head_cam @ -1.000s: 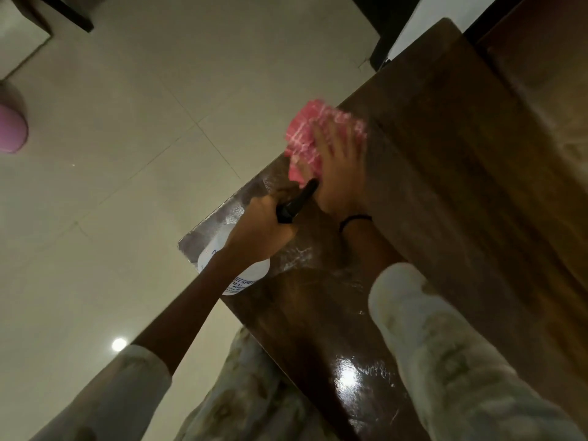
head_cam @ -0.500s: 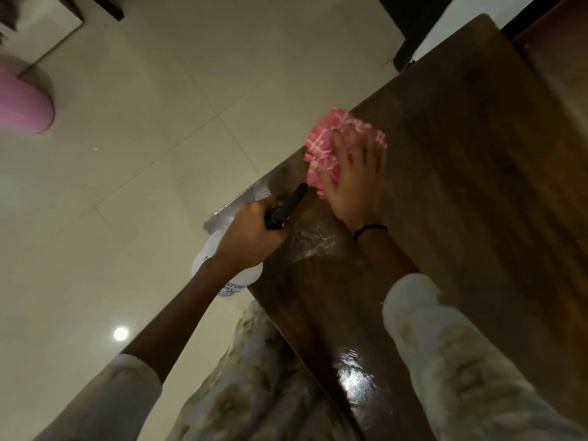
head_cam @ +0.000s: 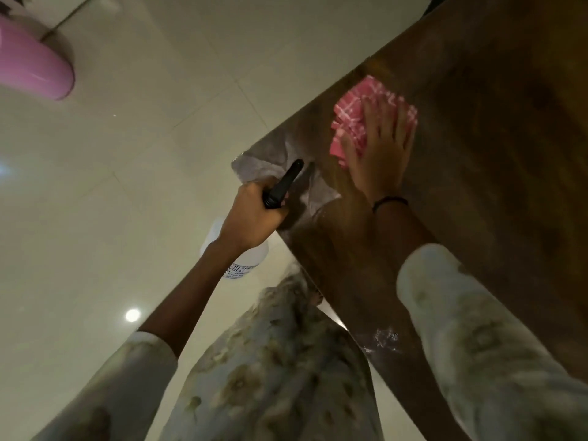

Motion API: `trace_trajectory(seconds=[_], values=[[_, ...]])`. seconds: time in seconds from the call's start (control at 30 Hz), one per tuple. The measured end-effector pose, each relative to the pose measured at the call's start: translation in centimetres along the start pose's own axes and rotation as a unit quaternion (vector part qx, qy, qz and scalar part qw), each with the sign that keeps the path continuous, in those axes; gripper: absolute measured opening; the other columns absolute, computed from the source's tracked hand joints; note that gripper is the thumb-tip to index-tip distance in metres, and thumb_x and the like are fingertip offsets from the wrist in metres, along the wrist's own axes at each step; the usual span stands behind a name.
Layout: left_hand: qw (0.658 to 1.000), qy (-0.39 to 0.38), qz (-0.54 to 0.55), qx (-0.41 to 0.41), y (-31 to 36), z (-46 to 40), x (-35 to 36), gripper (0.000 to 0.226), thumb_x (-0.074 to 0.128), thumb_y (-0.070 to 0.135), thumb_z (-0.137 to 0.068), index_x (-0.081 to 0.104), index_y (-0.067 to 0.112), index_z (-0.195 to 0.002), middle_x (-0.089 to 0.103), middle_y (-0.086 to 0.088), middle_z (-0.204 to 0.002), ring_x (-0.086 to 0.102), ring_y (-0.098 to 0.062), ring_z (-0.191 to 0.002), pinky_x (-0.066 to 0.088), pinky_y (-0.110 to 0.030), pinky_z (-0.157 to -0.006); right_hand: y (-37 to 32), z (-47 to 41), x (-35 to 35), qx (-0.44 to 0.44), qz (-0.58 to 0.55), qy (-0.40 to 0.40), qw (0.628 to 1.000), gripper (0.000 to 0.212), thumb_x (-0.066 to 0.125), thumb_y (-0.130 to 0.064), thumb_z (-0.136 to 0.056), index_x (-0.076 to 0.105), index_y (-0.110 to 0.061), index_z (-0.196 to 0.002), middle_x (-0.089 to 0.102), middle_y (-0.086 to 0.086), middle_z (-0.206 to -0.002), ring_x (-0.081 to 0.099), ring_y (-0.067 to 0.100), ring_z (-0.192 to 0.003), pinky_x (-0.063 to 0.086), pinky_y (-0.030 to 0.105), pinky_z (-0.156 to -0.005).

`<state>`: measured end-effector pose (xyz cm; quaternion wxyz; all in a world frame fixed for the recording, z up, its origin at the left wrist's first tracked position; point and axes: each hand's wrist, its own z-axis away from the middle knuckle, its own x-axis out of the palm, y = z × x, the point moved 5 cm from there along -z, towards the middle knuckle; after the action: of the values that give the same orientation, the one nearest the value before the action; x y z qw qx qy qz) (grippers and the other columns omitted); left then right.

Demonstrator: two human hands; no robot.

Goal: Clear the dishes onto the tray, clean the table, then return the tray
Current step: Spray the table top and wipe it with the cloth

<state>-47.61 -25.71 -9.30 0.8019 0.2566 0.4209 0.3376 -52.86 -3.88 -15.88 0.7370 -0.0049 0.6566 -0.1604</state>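
My right hand (head_cam: 380,151) lies flat, fingers spread, on a red and white checked cloth (head_cam: 353,117) pressed to the dark wooden table (head_cam: 477,154) near its left edge. My left hand (head_cam: 251,214) grips a white spray bottle (head_cam: 237,259) with a black nozzle (head_cam: 283,184) that points up over the table's near corner. The bottle's body hangs below the hand, off the table's edge. Wet streaks shine on the wood by the corner. No dishes or tray are in view.
Pale floor tiles (head_cam: 127,154) fill the left side. A pink rounded object (head_cam: 35,63) sits at the upper left. A ceiling light reflects on the floor (head_cam: 132,315). My patterned clothing (head_cam: 270,361) stands against the table's near edge.
My right hand has slid the cloth a little farther along the table's left edge. The spray bottle in my left hand stays by the corner. The view has shifted left.
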Motion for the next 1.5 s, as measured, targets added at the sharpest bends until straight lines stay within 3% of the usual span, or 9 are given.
trace_trajectory(seconds=[0.17,0.3,0.43,0.5,0.6,0.73,1.17,1.33,1.5], values=[[0.996,0.059,0.055,-0.037,-3.4,2.6,-2.0,0.014,0.058,0.000,-0.069,0.062,0.002,-0.083,0.060,-0.020,-0.071,0.044,-0.022,-0.053,0.039,-0.038,-0.058,-10.4,3.5,2.7,-0.140,0.033,-0.035,0.989,0.072,0.024,-0.067,-0.089,0.019,-0.029,-0.150,0.018,0.003,-0.159,0.013,0.031,-0.147,0.005,0.054,-0.119],[0.997,0.057,0.045,-0.030,-4.1,4.0,-3.2,0.017,0.057,-0.006,-0.072,0.062,0.009,-0.077,0.060,0.009,-0.058,0.048,-0.008,-0.047,0.040,-0.028,-0.056,-13.5,8.4,3.8,-0.235,0.015,-0.035,0.971,0.068,0.038,-0.064,-0.088,0.034,-0.026,-0.145,0.035,0.005,-0.153,0.025,0.030,-0.144,0.009,0.052,-0.117],[0.999,0.031,0.011,-0.025,-4.7,3.6,-3.6,0.010,0.059,-0.001,-0.074,0.060,0.001,-0.083,0.057,-0.010,-0.061,0.045,-0.022,-0.050,0.040,-0.036,-0.059,-9.6,10.1,3.6,-0.374,0.056,-0.082,0.922,0.063,0.029,-0.061,-0.093,0.029,-0.027,-0.147,0.030,0.004,-0.155,0.021,0.028,-0.145,0.011,0.051,-0.119],[1.000,0.017,0.013,-0.023,-4.8,2.7,-3.5,0.013,0.059,-0.002,-0.073,0.061,0.003,-0.084,0.061,-0.014,-0.070,0.047,-0.020,-0.052,0.041,-0.035,-0.060,-6.0,8.8,2.9,-0.329,0.053,-0.064,0.941,0.066,0.037,-0.060,-0.092,0.025,-0.026,-0.147,0.031,0.007,-0.154,0.023,0.032,-0.143,0.013,0.052,-0.118],[1.000,-0.003,0.024,0.002,-4.1,1.5,-3.4,0.015,0.057,0.007,-0.069,0.062,0.007,-0.083,0.064,-0.017,-0.076,0.050,-0.020,-0.054,0.044,-0.036,-0.060,0.3,7.4,1.8,-0.097,0.028,-0.019,0.995,0.069,0.042,-0.060,-0.091,0.022,-0.025,-0.147,0.029,0.010,-0.155,0.023,0.036,-0.143,0.013,0.052,-0.118],[0.999,-0.024,0.032,0.010,-3.6,0.4,-3.7,0.016,0.057,0.011,-0.068,0.061,0.013,-0.083,0.063,-0.020,-0.077,0.048,-0.019,-0.054,0.042,-0.032,-0.060,1.1,13.5,2.3,0.098,0.008,-0.020,0.995,0.074,0.029,-0.065,-0.091,0.015,-0.024,-0.151,0.019,0.011,-0.158,0.013,0.036,-0.145,0.009,0.053,-0.118],[0.997,0.048,0.021,0.062,-3.0,-2.7,-7.7,0.018,0.062,0.013,-0.071,0.059,-0.001,-0.083,0.061,-0.020,-0.076,0.048,-0.030,-0.060,0.041,-0.036,-0.057,-15.3,6.5,5.3,-0.108,-0.062,-0.001,0.992,0.056,0.039,-0.049,-0.094,0.044,-0.018,-0.141,0.042,0.009,-0.148,0.031,0.032,-0.141,0.015,0.056,-0.117],[0.995,0.029,0.045,0.078,-2.1,-3.6,-8.1,0.021,0.057,0.007,-0.069,0.057,0.023,-0.083,0.062,-0.008,-0.082,0.050,-0.025,-0.064,0.044,-0.039,-0.063,-8.9,14.6,5.3,-0.273,0.025,-0.065,0.959,0.060,0.038,-0.051,-0.093,0.031,-0.025,-0.146,0.034,0.006,-0.153,0.022,0.031,-0.143,0.017,0.052,-0.117],[0.989,-0.007,0.073,0.128,1.7,-4.0,-7.7,0.021,0.056,0.000,-0.072,0.057,0.010,-0.091,0.059,-0.023,-0.093,0.048,-0.017,-0.059,0.042,-0.031,-0.059,-1.3,15.5,3.5,-0.144,0.022,-0.079,0.986,0.062,0.029,-0.053,-0.094,0.024,-0.023,-0.148,0.029,0.008,-0.155,0.020,0.033,-0.144,0.020,0.054,-0.116]])
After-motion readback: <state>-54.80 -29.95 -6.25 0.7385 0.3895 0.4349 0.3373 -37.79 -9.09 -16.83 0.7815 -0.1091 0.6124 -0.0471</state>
